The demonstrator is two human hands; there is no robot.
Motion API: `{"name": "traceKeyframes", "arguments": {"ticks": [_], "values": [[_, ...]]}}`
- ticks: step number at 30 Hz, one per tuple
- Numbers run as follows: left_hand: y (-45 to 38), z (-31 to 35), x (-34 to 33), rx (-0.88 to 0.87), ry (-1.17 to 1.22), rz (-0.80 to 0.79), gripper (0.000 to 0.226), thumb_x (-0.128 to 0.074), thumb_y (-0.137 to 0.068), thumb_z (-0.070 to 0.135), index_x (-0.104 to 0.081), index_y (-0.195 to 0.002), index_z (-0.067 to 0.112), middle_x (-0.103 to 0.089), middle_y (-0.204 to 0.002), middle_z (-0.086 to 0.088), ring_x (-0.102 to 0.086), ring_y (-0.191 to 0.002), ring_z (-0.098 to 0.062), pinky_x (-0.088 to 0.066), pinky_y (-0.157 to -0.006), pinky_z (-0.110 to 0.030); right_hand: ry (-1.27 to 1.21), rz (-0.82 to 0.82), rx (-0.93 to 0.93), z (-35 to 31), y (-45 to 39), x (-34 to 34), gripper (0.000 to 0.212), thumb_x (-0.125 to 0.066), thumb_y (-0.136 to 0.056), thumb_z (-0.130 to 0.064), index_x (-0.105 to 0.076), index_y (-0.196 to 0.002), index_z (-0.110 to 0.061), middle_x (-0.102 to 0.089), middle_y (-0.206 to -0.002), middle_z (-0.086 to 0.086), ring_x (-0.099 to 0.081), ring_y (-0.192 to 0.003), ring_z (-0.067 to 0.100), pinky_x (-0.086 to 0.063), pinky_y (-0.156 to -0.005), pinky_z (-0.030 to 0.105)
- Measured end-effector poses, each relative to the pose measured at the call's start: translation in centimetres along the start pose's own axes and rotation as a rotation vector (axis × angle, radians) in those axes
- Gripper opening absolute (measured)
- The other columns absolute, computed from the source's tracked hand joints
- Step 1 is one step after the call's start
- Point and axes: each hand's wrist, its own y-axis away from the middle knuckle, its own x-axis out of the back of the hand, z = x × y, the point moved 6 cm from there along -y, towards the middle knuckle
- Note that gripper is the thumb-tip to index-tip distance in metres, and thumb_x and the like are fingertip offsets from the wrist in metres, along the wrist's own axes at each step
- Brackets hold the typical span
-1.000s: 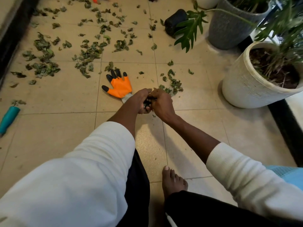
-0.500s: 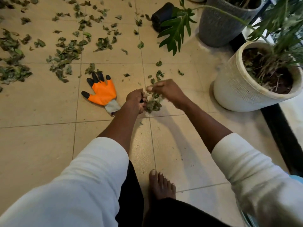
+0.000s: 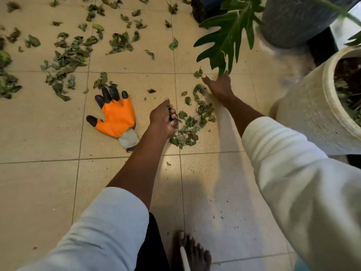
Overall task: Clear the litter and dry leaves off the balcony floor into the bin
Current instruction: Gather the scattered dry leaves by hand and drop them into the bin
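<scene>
Right hand (image 3: 218, 87) moved out to leaves (image 3: 203, 112); left hand (image 3: 163, 119) grips clump.

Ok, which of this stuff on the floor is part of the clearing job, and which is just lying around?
Part of the job:
dry leaves heaped between the hands
scattered leaves farther out
left hand, gripping leaves
right hand, spread on the floor

Just lying about:
orange glove
white pot
grey pot

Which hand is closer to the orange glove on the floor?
The left. The left hand grips leaves just right of the orange glove, near its cuff. The right hand reaches farther right, flat toward the leaves by the white plant pot.
</scene>
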Motion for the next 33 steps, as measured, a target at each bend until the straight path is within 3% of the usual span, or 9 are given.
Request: {"name": "traceKeyframes", "arguments": {"ticks": [4,8,12,17,19,22,27,30,33], "values": [[-0.2,1.2,0.5,-0.027,-0.009,0.006,0.035,-0.05,-0.102,0.032,-0.047,-0.071,0.017,-0.042,-0.058,0.003,-0.033,-0.041,-0.008,-0.019,-0.032,-0.016,-0.019,-0.147,0.153,-3.5,-1.0,-2.8,0.091,-0.057,-0.08,-0.073,-0.032,-0.149,-0.019,-0.033,-0.155,0.005,-0.034,-0.14,0.022,-0.029,-0.11,0.03],[0.0,1.5,1.3,-0.014,-0.009,0.015,0.035,-0.05,-0.102,0.032,-0.046,-0.07,0.018,-0.041,-0.059,0.003,-0.032,-0.043,-0.008,-0.019,-0.032,-0.015,0.307,-0.269,0.384,-5.6,0.7,-5.2,0.068,-0.035,-0.091,-0.063,-0.051,-0.133,-0.011,-0.045,-0.14,0.017,-0.041,-0.13,0.036,-0.034,-0.107,0.043],[0.4,0.9,1.8,0.005,-0.008,0.029,0.035,-0.049,-0.102,0.033,-0.046,-0.071,0.018,-0.041,-0.058,0.003,-0.032,-0.042,-0.008,-0.019,-0.033,-0.016,0.425,-0.203,0.548,-6.1,4.5,-6.0,0.055,-0.051,-0.096,-0.048,-0.054,-0.138,-0.012,-0.037,-0.151,0.02,-0.032,-0.139,0.037,-0.027,-0.113,0.042],[2.6,0.0,1.0,-0.001,-0.041,-0.015,0.036,-0.05,-0.102,0.031,-0.046,-0.069,0.017,-0.041,-0.058,0.003,-0.033,-0.039,-0.008,-0.019,-0.033,-0.015,0.58,-0.136,0.672,-2.9,7.8,-5.5,0.037,-0.05,-0.096,-0.037,-0.065,-0.125,-0.021,-0.053,-0.139,0.013,-0.048,-0.125,0.034,-0.039,-0.104,0.05],[3.6,-0.2,0.9,-0.003,-0.055,-0.031,0.036,-0.049,-0.102,0.03,-0.046,-0.069,0.017,-0.041,-0.058,0.002,-0.033,-0.042,-0.008,-0.019,-0.033,-0.015,0.562,-0.071,0.586,-0.8,8.9,-4.2,0.037,-0.043,-0.097,-0.039,-0.065,-0.121,-0.023,-0.056,-0.135,0.008,-0.049,-0.123,0.032,-0.038,-0.101,0.054],[5.0,-0.3,1.3,-0.013,-0.07,-0.026,0.036,-0.049,-0.102,0.03,-0.045,-0.069,0.017,-0.04,-0.059,0.002,-0.032,-0.041,-0.009,-0.019,-0.033,-0.015,0.464,-0.07,0.383,2.1,10.5,-3.5,0.055,-0.033,-0.094,-0.064,-0.057,-0.125,-0.025,-0.048,-0.139,0.008,-0.04,-0.131,0.031,-0.031,-0.106,0.059],[6.7,-0.5,2.6,-0.015,-0.089,-0.004,0.036,-0.044,-0.103,0.028,-0.044,-0.069,0.017,-0.04,-0.059,0.003,-0.031,-0.044,-0.01,-0.019,-0.034,-0.014,0.401,-0.271,0.34,2.0,15.6,-6.1,0.098,-0.05,-0.073,-0.081,-0.018,-0.155,-0.037,-0.01,-0.164,0.011,-0.009,-0.15,0.033,-0.011,-0.118,0.063],[7.1,-0.6,3.7,-0.009,-0.12,0.019,0.038,-0.042,-0.104,0.029,-0.042,-0.068,0.017,-0.038,-0.06,0.002,-0.029,-0.046,-0.01,-0.019,-0.035,-0.014,0.502,-0.332,0.422,0.3,18.3,-8.6,0.089,-0.064,-0.079,-0.067,-0.022,-0.153,-0.04,-0.007,-0.164,0.013,-0.01,-0.149,0.036,-0.016,-0.117,0.062],[7.1,-0.6,5.0,0.005,-0.146,0.051,0.039,-0.04,-0.105,0.03,-0.042,-0.068,0.016,-0.037,-0.062,0.002,-0.029,-0.048,-0.01,-0.019,-0.035,-0.014,0.725,-0.324,0.558,-0.6,20.0,-11.2,0.066,-0.062,-0.09,-0.048,-0.036,-0.149,-0.039,-0.018,-0.16,0.014,-0.019,-0.145,0.037,-0.03,-0.112,0.054]]}}
